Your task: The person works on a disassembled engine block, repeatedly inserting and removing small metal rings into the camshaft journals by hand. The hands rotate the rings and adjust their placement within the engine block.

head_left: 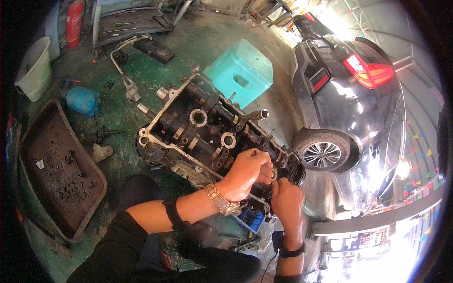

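Observation:
An engine cylinder head (163,111) lies open in front of me, its camshafts and dark, oily inside showing. Pale round spark plug tube rims (198,118) stand up along its middle. My left hand (247,173), with a metal watch on the wrist, is closed over the right end of the head. Close beside it, my right hand (288,199) is closed too, its fingertips down at the near right edge of the head. Whatever either hand grips is hidden by the fingers. A metal cylindrical piece (257,115) sticks out from the head's far side.
Behind the engine stands a turquoise plastic stool (252,59). To the left are a dirty tray (61,188), a blue container (82,100) and a pale bucket (37,70). A dark car (368,108) is parked at right. A blue crate (249,220) sits below my hands.

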`<state>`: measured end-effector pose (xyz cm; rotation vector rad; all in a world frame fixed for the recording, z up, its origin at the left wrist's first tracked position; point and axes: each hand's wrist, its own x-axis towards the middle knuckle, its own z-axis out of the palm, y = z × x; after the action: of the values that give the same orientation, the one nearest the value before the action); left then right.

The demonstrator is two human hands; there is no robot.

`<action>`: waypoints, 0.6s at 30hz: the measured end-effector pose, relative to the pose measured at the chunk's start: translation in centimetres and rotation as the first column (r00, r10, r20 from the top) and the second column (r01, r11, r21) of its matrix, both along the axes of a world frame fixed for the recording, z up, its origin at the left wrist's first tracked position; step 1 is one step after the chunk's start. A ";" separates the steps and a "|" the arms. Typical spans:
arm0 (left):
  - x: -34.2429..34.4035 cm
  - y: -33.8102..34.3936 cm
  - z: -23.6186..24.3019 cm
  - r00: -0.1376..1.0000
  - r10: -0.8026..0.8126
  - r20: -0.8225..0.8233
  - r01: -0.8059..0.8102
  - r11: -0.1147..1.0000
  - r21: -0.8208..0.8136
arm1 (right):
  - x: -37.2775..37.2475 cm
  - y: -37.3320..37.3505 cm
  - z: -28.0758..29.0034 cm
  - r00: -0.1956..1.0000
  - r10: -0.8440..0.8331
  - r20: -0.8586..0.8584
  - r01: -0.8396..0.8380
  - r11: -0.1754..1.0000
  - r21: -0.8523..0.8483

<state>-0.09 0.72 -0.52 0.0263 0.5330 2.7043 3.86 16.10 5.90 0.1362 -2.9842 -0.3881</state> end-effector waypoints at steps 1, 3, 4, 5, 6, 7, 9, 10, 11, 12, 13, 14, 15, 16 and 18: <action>0.0 0.0 0.0 1.000 0.000 -0.003 0.000 1.000 0.002 | -0.1 0.0 0.0 1.000 -0.004 -0.002 0.004 1.000 0.001; 0.0 0.0 0.0 1.000 0.003 0.000 -0.003 1.000 -0.004 | -0.2 -0.1 0.0 1.000 -0.018 -0.002 0.018 1.000 0.000; 0.0 0.0 0.0 1.000 0.004 -0.001 -0.004 1.000 -0.003 | -0.3 -0.1 0.0 1.000 -0.029 -0.001 0.029 1.000 -0.002; 0.0 0.0 0.0 1.000 0.004 -0.002 -0.004 1.000 -0.003 | -0.3 -0.1 0.0 0.999 -0.044 0.000 0.044 0.999 0.003; 0.0 0.0 0.0 1.000 0.003 -0.005 -0.003 1.000 0.000 | -0.3 -0.1 0.1 0.999 -0.035 -0.004 0.035 0.999 -0.017; 0.0 0.0 0.0 1.000 0.003 -0.008 -0.003 1.000 0.003 | -0.3 -0.1 0.2 1.000 -0.029 -0.010 0.029 0.999 -0.030; 0.0 0.0 0.1 1.000 -0.001 -0.005 0.001 1.000 0.008 | -0.2 -0.1 0.3 0.999 -0.045 -0.008 0.045 0.998 -0.051; 0.1 0.0 0.1 1.000 -0.002 -0.003 0.002 1.000 0.011 | -0.1 0.0 0.4 0.998 -0.067 -0.001 0.066 0.996 -0.057; 0.1 -0.1 0.2 1.000 -0.002 0.000 0.002 1.000 0.007 | 0.0 0.1 0.4 0.997 -0.079 0.003 0.079 0.995 -0.057; 0.0 -0.1 0.2 1.000 -0.003 0.004 0.003 1.000 0.001 | 0.1 0.1 0.4 0.998 -0.056 -0.005 0.055 0.991 -0.124; 0.0 0.0 0.2 1.000 -0.003 0.008 0.003 1.000 -0.004 | 0.2 0.2 0.4 1.000 -0.025 -0.018 0.021 0.983 -0.183; 0.0 0.0 0.2 1.000 -0.003 0.007 0.003 1.000 0.002 | 0.3 0.3 0.4 0.999 0.004 -0.033 -0.012 0.970 -0.242; 0.0 0.0 0.2 1.000 -0.004 0.006 0.004 1.000 0.007 | 0.4 0.4 0.4 1.000 0.015 -0.027 -0.021 0.971 -0.239; 0.1 0.1 0.1 1.000 -0.005 0.005 0.005 1.000 0.012 | 0.6 0.5 0.4 0.999 0.024 -0.022 -0.029 0.971 -0.236; 0.0 0.1 0.1 1.000 -0.012 0.005 0.012 1.000 0.011 | 0.5 0.6 0.3 0.999 0.042 -0.023 -0.046 0.976 -0.214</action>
<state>-0.05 0.86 -0.43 0.0251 0.5151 2.6947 4.41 16.69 6.18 0.1747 -2.9734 -0.0602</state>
